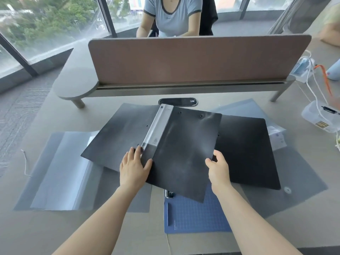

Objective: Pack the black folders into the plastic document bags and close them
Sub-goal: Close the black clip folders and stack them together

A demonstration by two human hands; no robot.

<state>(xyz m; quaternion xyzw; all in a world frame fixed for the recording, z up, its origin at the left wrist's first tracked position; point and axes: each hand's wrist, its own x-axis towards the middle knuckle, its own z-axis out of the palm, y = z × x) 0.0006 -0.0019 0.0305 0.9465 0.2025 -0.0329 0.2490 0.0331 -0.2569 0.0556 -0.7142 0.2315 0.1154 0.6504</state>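
1. The desk [55, 227] carries two plastic document bags, one left [55, 172], one right [294, 172].
2. An open black folder [184, 144] lies across both.
3. My left hand [133, 170] presses flat, fingers spread, beside its spine.
4. My right hand [219, 171] pinches its right cover's edge.

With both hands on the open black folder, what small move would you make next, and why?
Probably fold the folder shut: it lies open, the left hand flat near its spine and the right hand gripping the right cover's edge. Closed, it should fit the plastic bag at left.
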